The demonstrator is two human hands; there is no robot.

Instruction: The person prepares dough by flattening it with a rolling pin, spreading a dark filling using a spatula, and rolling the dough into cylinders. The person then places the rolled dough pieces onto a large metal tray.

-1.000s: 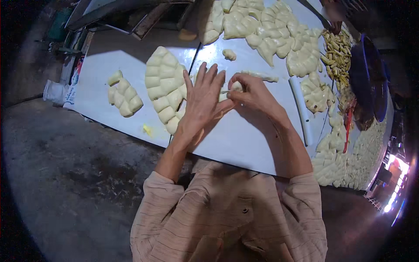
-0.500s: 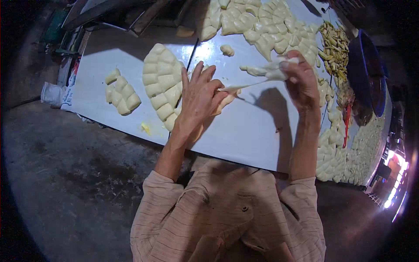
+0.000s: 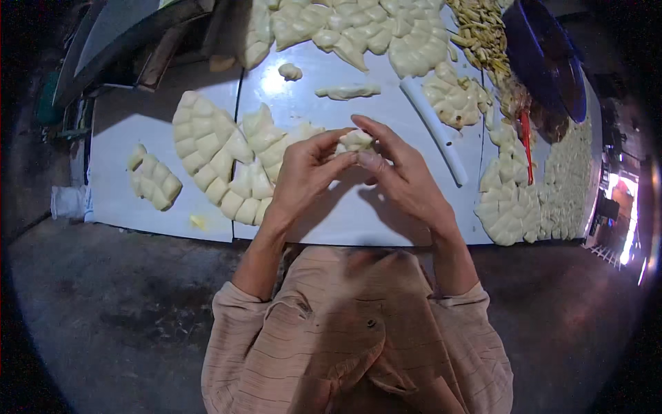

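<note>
My left hand [image 3: 312, 165] and my right hand [image 3: 396, 169] meet above the front of the white table [image 3: 352, 217], fingers curled around a small pale lump of dough [image 3: 356, 140]. Just left of them lie flat fans of dough cut into rounded blocks [image 3: 212, 148]. A smaller group of blocks [image 3: 155, 181] is farther left. Beyond my hands rest a thin dough strip [image 3: 348, 92] and a small knob of dough [image 3: 289, 71]. A white cylinder [image 3: 434, 131] lies diagonally right of my right hand.
More dough [image 3: 358, 27] covers the table's back and right side [image 3: 510, 200]. At back right are thin yellowish pieces [image 3: 476, 41], a dark blue tub [image 3: 531, 48] and a red utensil [image 3: 527, 145]. A dark wooden structure [image 3: 131, 41] stands at back left, a white bag [image 3: 67, 201] at the table's left end.
My right hand has come back from pulling dough out to the right and now joins my left hand on a gathered lump; my left hand has risen from lying spread. The view has also shifted.
</note>
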